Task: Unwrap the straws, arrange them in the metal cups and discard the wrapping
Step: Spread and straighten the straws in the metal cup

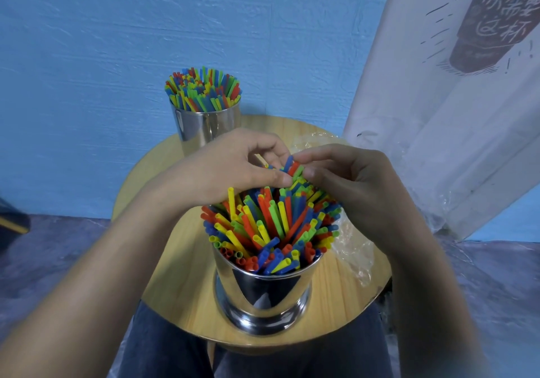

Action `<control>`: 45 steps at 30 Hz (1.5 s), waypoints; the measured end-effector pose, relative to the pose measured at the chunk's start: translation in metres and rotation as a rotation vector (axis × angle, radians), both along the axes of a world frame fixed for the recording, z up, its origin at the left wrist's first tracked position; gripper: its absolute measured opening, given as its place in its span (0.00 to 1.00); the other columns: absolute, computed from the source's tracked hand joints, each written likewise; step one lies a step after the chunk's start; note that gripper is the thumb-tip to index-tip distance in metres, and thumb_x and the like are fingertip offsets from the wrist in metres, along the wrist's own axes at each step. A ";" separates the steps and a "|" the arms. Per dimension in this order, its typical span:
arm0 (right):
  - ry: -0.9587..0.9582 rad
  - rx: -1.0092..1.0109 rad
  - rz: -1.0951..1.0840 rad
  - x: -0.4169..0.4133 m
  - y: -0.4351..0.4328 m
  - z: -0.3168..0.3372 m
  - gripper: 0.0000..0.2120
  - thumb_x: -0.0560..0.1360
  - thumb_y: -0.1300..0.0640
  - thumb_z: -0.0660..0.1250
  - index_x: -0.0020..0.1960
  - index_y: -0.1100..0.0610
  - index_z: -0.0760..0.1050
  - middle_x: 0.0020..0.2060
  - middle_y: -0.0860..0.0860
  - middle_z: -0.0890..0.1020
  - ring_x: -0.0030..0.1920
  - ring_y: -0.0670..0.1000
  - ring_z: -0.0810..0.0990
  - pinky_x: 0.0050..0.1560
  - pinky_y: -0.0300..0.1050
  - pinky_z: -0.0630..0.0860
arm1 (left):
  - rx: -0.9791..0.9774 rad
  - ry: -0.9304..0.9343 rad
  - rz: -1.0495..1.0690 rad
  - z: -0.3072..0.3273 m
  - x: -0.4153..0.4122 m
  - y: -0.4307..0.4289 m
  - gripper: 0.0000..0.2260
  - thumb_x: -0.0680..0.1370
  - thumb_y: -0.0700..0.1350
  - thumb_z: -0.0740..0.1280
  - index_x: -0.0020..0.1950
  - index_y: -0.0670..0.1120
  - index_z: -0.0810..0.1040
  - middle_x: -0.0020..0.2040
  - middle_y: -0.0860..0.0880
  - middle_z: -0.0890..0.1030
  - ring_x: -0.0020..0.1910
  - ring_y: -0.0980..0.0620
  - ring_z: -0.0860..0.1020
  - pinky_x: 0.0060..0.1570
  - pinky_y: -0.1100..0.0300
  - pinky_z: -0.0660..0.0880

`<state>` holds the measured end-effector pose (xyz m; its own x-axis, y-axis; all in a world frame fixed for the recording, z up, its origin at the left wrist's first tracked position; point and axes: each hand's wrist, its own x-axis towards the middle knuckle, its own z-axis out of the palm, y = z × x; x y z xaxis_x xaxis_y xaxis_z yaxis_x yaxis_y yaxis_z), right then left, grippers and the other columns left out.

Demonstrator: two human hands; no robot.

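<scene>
In the head view, a round wooden table point(181, 260) is seen from above, with a blue wall point(87, 56) behind it and a white printed banner point(438, 114) hung at the right. A shiny near metal cup point(263, 287) is stood at the near edge of the table and is packed with coloured straws point(271, 225) in red, blue, green and yellow, fanned outward. A far metal cup point(204, 126) is placed at the far left of the table and is filled with a second bunch of straws point(203, 89), upright. Clear plastic wrapping point(353, 249) is spread on the table just right of the near cup. The left hand point(230, 162) and the right hand point(350, 178) are brought together over the far side of the near cup; by each, with thumb and curled fingers closed, the tips of a few of the coloured straws are pinched. Dark trousers point(163, 345) are visible below the table edge.
</scene>
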<state>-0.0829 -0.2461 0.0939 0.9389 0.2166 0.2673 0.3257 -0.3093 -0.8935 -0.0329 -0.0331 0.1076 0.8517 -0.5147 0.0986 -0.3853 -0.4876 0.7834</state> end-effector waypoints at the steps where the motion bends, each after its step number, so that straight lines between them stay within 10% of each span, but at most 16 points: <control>1: -0.001 0.007 -0.007 0.000 0.001 0.000 0.09 0.81 0.62 0.67 0.54 0.51 0.84 0.43 0.47 0.88 0.47 0.46 0.87 0.49 0.45 0.84 | 0.005 -0.015 0.003 0.000 0.000 0.000 0.06 0.75 0.48 0.76 0.49 0.49 0.83 0.44 0.52 0.85 0.44 0.47 0.84 0.44 0.57 0.80; 7: -0.024 0.010 -0.057 0.006 0.005 -0.001 0.06 0.79 0.60 0.71 0.50 0.50 0.84 0.42 0.49 0.87 0.47 0.49 0.86 0.49 0.50 0.83 | -0.009 -0.103 0.027 0.001 -0.003 0.000 0.05 0.76 0.48 0.76 0.45 0.49 0.83 0.36 0.56 0.82 0.37 0.61 0.80 0.41 0.67 0.75; 19: -0.089 0.064 -0.062 0.008 0.006 -0.001 0.02 0.77 0.59 0.74 0.47 0.52 0.83 0.39 0.51 0.86 0.43 0.55 0.84 0.49 0.58 0.80 | -0.145 -0.102 -0.045 0.006 -0.004 0.000 0.10 0.75 0.49 0.74 0.49 0.42 0.83 0.44 0.43 0.84 0.47 0.41 0.83 0.52 0.44 0.78; 29: -0.133 -0.010 -0.094 0.008 0.009 0.001 0.03 0.76 0.53 0.75 0.46 0.46 0.81 0.41 0.42 0.84 0.45 0.46 0.82 0.44 0.39 0.79 | -0.166 -0.087 -0.018 0.006 -0.008 -0.005 0.10 0.72 0.53 0.74 0.46 0.47 0.83 0.37 0.54 0.84 0.40 0.57 0.82 0.51 0.53 0.79; 35: -0.166 0.056 -0.083 0.005 0.010 0.004 0.06 0.78 0.60 0.73 0.45 0.51 0.81 0.39 0.45 0.83 0.42 0.47 0.81 0.41 0.37 0.77 | -0.052 -0.078 -0.010 0.005 -0.005 -0.001 0.06 0.73 0.48 0.78 0.46 0.50 0.84 0.45 0.49 0.85 0.46 0.45 0.84 0.51 0.46 0.80; 38: -0.208 0.144 -0.099 0.003 0.010 0.007 0.04 0.78 0.61 0.73 0.46 0.54 0.81 0.38 0.44 0.83 0.40 0.43 0.80 0.42 0.39 0.78 | 0.004 -0.085 -0.030 0.006 -0.005 0.002 0.08 0.70 0.56 0.76 0.48 0.60 0.84 0.50 0.56 0.84 0.51 0.58 0.81 0.57 0.54 0.78; 45: -0.282 0.175 -0.098 0.002 0.013 0.009 0.04 0.78 0.60 0.72 0.49 0.52 0.80 0.38 0.50 0.83 0.39 0.48 0.81 0.40 0.48 0.79 | -0.173 -0.215 -0.044 0.013 -0.007 -0.005 0.03 0.73 0.51 0.75 0.45 0.55 0.85 0.39 0.52 0.83 0.38 0.48 0.81 0.41 0.59 0.75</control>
